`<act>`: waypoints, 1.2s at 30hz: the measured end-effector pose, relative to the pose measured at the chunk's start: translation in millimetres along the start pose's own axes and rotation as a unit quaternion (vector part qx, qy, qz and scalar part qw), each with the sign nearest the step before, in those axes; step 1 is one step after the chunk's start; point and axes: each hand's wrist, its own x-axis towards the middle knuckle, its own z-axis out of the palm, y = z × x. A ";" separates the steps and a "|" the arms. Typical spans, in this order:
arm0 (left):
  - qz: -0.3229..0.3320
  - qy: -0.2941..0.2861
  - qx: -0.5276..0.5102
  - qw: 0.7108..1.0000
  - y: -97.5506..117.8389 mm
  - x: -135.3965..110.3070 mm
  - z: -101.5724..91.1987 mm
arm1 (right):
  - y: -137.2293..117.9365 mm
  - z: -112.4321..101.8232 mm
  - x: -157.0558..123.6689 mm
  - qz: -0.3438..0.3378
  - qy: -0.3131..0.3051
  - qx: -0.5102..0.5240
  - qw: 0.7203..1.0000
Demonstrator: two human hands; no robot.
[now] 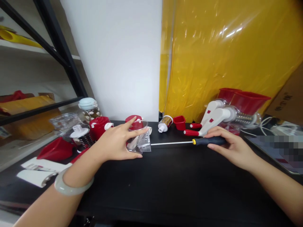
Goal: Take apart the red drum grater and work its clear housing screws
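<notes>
My left hand (115,140) holds a clear plastic grater housing (145,143), thumb below it and fingers spread over its top. In my right hand (234,148) is a screwdriver (172,143) with a dark blue and yellow handle, held level. Its metal shaft points left, and the tip meets the right side of the clear housing; whether it sits in a screw is too small to tell. Behind the housing stands a red round base (136,123), partly covered by my fingers. A pale bangle (73,189) circles my left wrist.
A grater drum (165,123) and a red hopper (180,123) lie at the back of the black table (165,186). Rotary graters (220,116) stand at right, beside a tablet (276,154). Red, white and clear parts crowd the left, near a red base (100,126) and a lidded jar (88,108).
</notes>
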 end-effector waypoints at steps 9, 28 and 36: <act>-0.035 0.135 0.032 0.990 10.3 -4.0 3.8 | -31.3 -34.6 58.9 0.021 0.051 0.002 0.999; -0.114 0.216 0.019 0.970 27.3 -5.2 17.5 | -52.9 -39.1 117.5 0.047 0.154 0.024 0.987; -0.108 0.230 0.013 0.967 26.8 -5.9 17.1 | -31.0 -40.2 116.3 0.095 0.097 0.197 0.971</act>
